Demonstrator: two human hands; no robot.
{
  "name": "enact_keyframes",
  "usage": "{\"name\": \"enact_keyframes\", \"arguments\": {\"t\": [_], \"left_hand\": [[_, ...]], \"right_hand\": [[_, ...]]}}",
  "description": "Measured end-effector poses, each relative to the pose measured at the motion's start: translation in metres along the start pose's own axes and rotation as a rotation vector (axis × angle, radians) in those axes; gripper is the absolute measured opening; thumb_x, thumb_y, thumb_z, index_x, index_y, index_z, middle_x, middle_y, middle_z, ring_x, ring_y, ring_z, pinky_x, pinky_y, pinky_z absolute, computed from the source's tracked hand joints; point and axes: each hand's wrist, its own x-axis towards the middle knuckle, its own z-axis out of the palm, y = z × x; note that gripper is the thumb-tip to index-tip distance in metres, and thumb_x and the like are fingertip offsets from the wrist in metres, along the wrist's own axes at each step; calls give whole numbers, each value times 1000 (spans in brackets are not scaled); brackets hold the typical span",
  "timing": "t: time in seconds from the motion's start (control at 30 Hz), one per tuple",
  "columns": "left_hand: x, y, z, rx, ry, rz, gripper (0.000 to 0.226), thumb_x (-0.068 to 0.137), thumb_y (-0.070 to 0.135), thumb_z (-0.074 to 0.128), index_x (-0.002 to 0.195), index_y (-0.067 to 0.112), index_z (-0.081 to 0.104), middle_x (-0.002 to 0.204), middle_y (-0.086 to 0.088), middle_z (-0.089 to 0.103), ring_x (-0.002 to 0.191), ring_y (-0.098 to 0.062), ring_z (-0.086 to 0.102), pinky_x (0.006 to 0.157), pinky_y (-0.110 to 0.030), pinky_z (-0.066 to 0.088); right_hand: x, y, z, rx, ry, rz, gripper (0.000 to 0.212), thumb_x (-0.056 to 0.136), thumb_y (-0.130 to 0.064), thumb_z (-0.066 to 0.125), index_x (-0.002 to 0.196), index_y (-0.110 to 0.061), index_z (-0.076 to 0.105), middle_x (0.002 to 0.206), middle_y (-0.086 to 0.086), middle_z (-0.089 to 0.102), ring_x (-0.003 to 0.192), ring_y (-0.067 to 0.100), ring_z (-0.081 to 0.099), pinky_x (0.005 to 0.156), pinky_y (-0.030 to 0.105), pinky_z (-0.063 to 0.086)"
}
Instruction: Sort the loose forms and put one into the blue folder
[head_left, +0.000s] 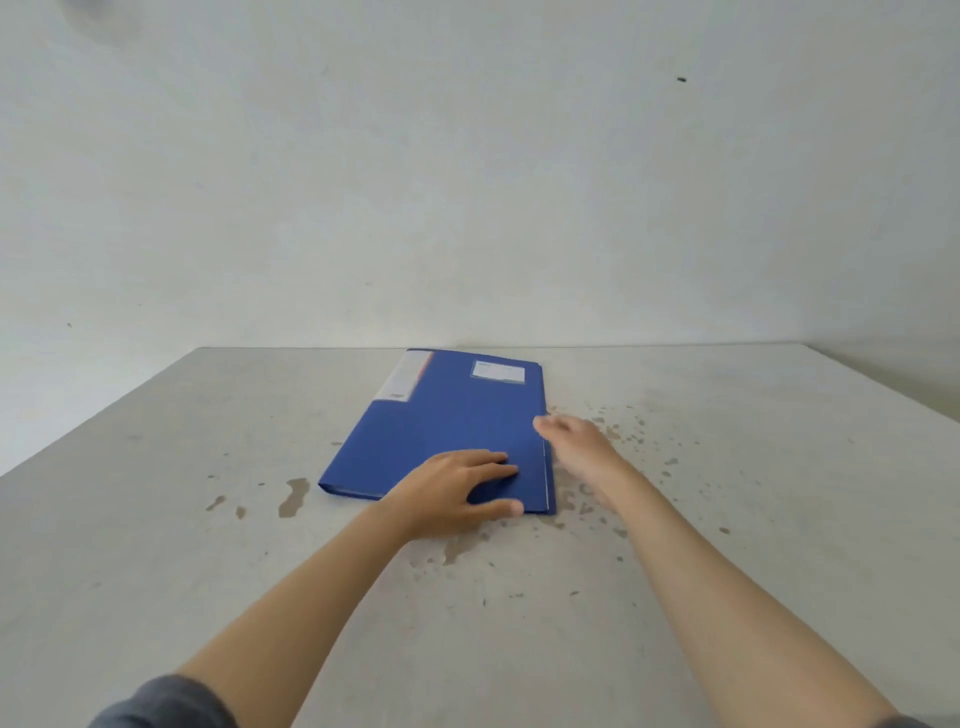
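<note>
The left hand (457, 486) lies flat, fingers straight, on the closed blue folder (447, 415); the blurred right hand (576, 441) meets its right edge, fingers unclear.

Left hand (457, 488) rests on blue folder (447, 415); right hand (576, 447) beside its edge.

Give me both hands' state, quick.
Left hand: open, pressing flat on the closed blue plastic folder.
Right hand: blurred at the folder's right edge; cannot tell.

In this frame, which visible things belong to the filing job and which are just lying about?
Job: blue folder, closed; left hand flat on its cover; right hand, blurred, at its right edge.
Lying about: dark stains on the table. No loose forms visible.
</note>
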Motion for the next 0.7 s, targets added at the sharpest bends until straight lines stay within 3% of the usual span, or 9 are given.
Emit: {"name": "enact_keyframes", "arguments": {"t": [0.17,0.33,0.57,0.7], "left_hand": [[-12,-40,-6,77,-30,-56,83,67,85,21,142,49,28,155,17,23,144,-5,17,119,-34,10],[6,-51,-4,-14,8,-128,87,63,85,26,141,46,34,155,16,24,144,-5,17,119,-33,5],[41,-62,0,-47,60,-173,87,65,84,30,141,42,36,153,17,27,143,-5,17,118,-33,4],[48,-65,-4,-204,137,-192,56,85,64,44,132,35,52,145,15,41,138,-5,31,114,-28,16]], "right_hand": [[12,10,22,-370,-69,-68,55,99,-42,34,145,-12,34,156,4,26,143,19,25,114,33,22],[44,7,28,-413,-49,-99,54,100,-42,31,146,-12,33,159,4,17,147,16,15,119,36,13],[84,10,30,-432,-24,-132,53,100,-41,34,145,-13,35,158,2,21,146,16,19,119,34,15],[87,7,29,-379,70,-183,48,99,-37,40,140,-13,42,151,2,35,138,17,33,110,29,27]]}}
